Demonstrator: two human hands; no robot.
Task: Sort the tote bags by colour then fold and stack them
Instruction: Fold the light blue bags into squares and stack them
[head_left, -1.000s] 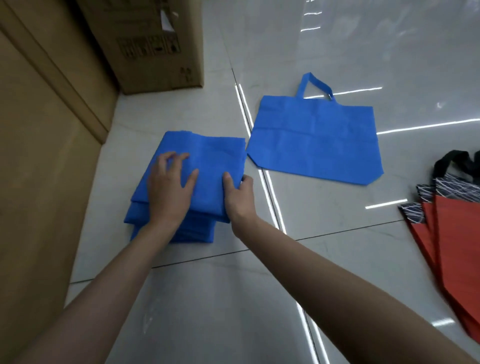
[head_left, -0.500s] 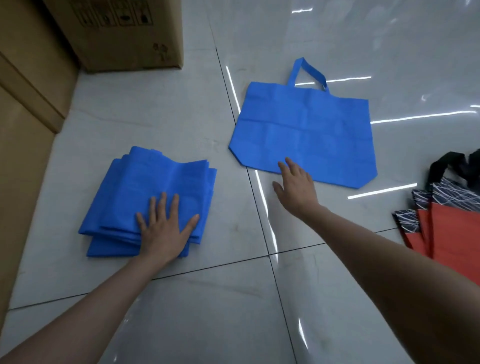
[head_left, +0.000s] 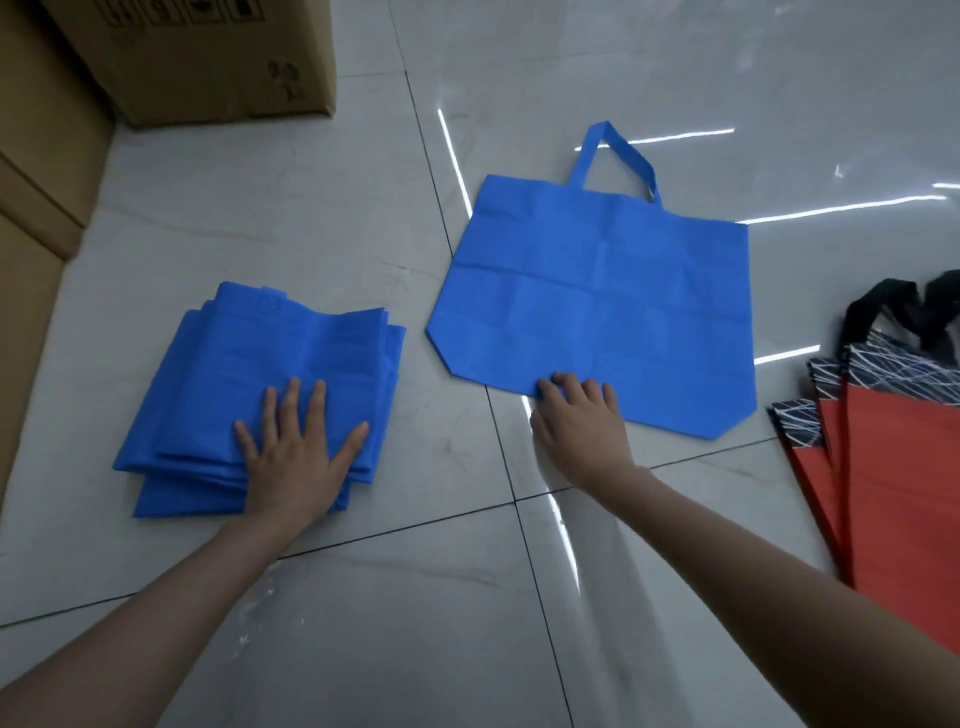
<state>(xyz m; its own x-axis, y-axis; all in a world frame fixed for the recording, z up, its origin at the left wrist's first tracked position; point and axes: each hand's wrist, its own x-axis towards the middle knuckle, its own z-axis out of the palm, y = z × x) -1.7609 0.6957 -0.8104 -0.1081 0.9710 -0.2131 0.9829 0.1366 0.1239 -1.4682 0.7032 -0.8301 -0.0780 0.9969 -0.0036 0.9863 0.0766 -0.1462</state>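
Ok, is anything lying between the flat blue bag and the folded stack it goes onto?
Nothing visible: only bare floor lies between flat blue bag and folded stack. The left hand rests flat on the stack, though.

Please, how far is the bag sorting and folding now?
Done: several blue bags lie folded in a stack under the left hand. In hand: the right hand touches the near edge of the unfolded blue bag. Left: folding it, then the red bags.
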